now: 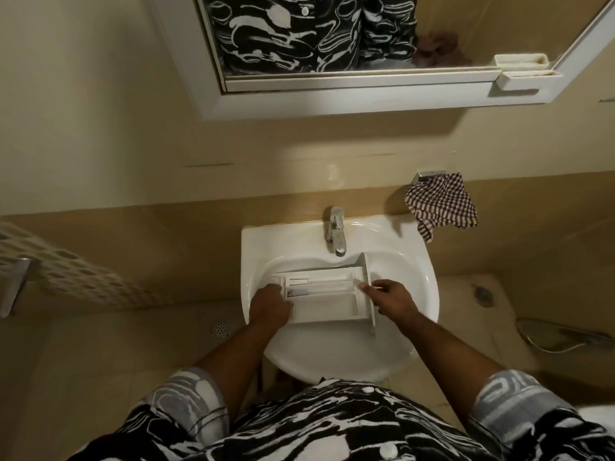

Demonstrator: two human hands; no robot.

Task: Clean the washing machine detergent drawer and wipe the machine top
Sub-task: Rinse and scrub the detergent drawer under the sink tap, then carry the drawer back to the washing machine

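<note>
holding the drawer (327, 299) low in the sink (266, 239) below the tap (336, 229), left hand (271, 304) curled round its back end, right hand (389, 296) pinching the front panel. likely the rinsing step; no water shows, so next one hand must free itself to open the tap.

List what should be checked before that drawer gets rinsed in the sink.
1. The detergent drawer lies inside the sink: ok.
2. The left hand grips the drawer's left end: ok.
3. The right hand holds its front panel: ok.
4. The drawer sits directly under the faucet spout: cannot tell.
5. Water running: not ok, no stream visible.
6. The checked cloth hangs beside the sink: ok.
</note>
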